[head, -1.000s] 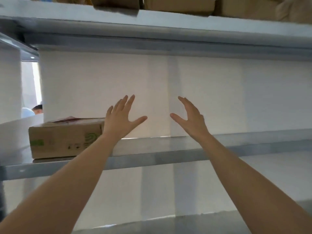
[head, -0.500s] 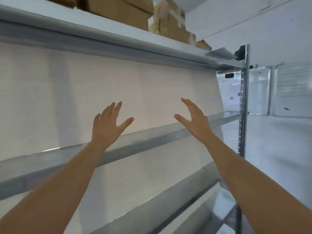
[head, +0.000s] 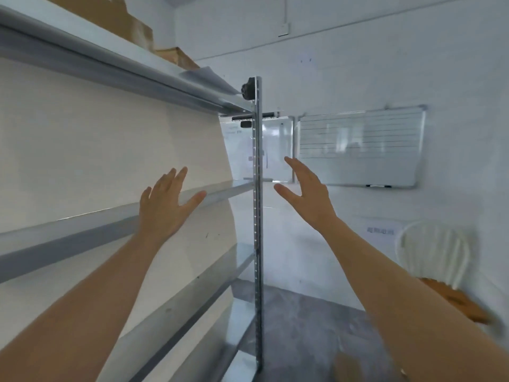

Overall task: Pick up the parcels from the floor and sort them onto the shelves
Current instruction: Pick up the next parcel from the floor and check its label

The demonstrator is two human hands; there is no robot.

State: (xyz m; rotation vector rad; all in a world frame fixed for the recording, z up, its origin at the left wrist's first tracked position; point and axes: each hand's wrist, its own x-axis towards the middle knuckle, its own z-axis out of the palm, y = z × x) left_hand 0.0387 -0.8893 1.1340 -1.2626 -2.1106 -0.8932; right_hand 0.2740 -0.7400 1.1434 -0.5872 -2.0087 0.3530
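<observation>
My left hand (head: 165, 205) is raised in front of the middle shelf (head: 82, 230), fingers spread, holding nothing. My right hand (head: 305, 194) is raised to the right of the shelf's metal upright (head: 257, 188), also open with nothing in it. Brown cardboard parcels (head: 129, 26) sit on the top shelf (head: 115, 62) at the upper left. A blurred brown parcel (head: 454, 301) shows low on the right beside my right forearm, and another brown shape (head: 349, 368) lies on the floor near the bottom edge.
The shelf unit runs along my left with a white back panel (head: 110, 150). Two whiteboards (head: 360, 147) hang on the far wall. A white chair (head: 432, 249) stands at the right. Grey floor (head: 297, 312) lies beyond the upright.
My view has swung to the right, away from the boxed shelf section, past the end of the shelf toward the far wall. Both hands stay raised and open, holding nothing.
</observation>
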